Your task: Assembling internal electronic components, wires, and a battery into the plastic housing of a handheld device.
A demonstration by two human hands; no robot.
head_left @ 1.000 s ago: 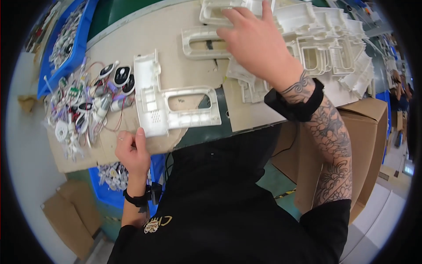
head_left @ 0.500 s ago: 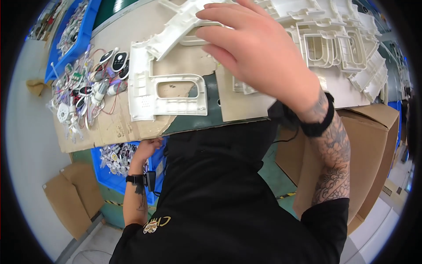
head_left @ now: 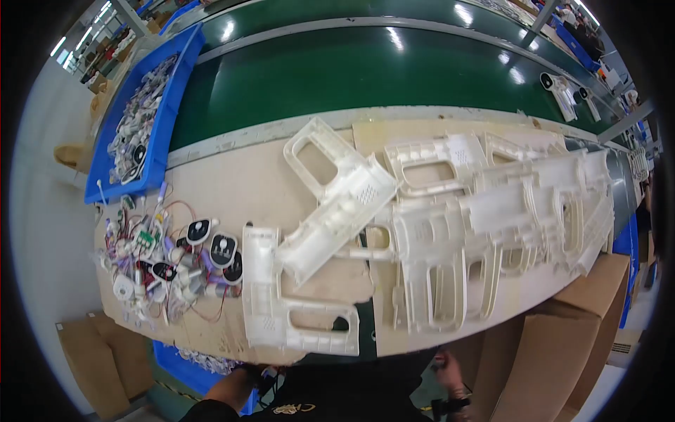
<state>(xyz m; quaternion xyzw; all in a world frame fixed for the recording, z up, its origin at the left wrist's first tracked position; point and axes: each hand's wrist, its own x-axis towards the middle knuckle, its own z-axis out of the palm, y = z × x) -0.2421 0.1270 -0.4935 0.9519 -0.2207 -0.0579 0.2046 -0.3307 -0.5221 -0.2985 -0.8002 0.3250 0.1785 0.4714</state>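
Observation:
My left hand (head_left: pixel 261 373) is low at the table's front edge, above a blue bin of small parts (head_left: pixel 200 362); its fingers are hidden. My right hand (head_left: pixel 446 367) hangs just below the front edge on the right, beside a cardboard box; its fingers are small and blurred. Nearest on the table lies a white plastic housing half (head_left: pixel 261 299) with a looped handle, its inner side up. A second white housing half (head_left: pixel 344 211) rests diagonally behind it. On the right, several more white housing halves (head_left: pixel 439 281) overlap in a pile.
Wired parts with black-faced panels (head_left: pixel 223 251) are heaped at the table's left. Behind them stands a blue bin (head_left: pixel 179 91) of parts. A green conveyor (head_left: pixel 302 77) runs along the back, carrying white assembled units (head_left: pixel 560 97) at far right. An open cardboard box (head_left: pixel 555 359) stands front right.
My right hand has left the space over the white housings and dropped below the table's front edge. The view has tilted up, bringing in the conveyor. My left hand stays low.

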